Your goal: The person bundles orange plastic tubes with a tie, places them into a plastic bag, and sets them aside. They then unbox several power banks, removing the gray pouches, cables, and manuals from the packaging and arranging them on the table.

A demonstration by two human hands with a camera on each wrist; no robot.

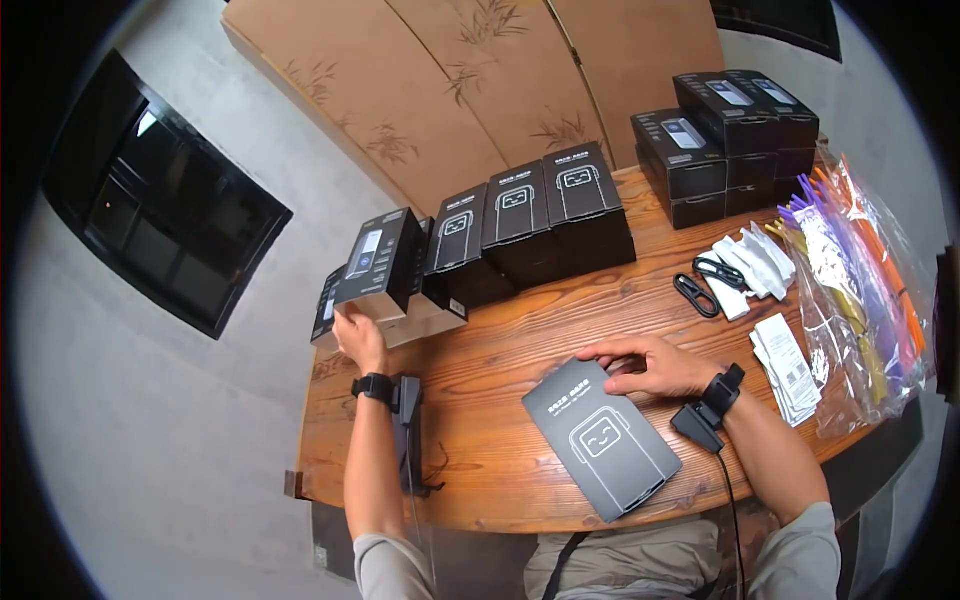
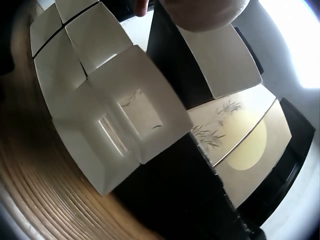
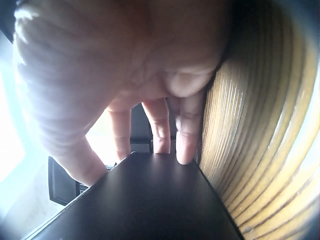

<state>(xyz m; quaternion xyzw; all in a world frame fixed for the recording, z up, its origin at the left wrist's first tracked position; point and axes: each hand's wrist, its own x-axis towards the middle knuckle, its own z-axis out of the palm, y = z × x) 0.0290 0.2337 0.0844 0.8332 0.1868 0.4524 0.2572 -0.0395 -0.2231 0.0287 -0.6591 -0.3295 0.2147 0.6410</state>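
A dark grey box (image 1: 602, 445) with a white line drawing of a smiling face lies near the table's front edge. My right hand (image 1: 662, 368) grips its far end. In the right wrist view the thumb (image 3: 85, 167) is at one edge of the black box (image 3: 145, 200), and the fingertips are at its end. At the left of the table, my left hand (image 1: 362, 338) holds the near end of a black box (image 1: 375, 255) with a device picture, on top of other boxes. Its thumb (image 2: 205, 12) shows over the box in the left wrist view; most other fingers are hidden.
Several black boxes with face drawings (image 1: 515, 215) stand in a row at the back. More black boxes (image 1: 740, 130) are stacked at back right. Right of centre lie black cables (image 1: 697, 295), white paper slips (image 1: 786, 370) and a clear bag of coloured strips (image 1: 860, 280).
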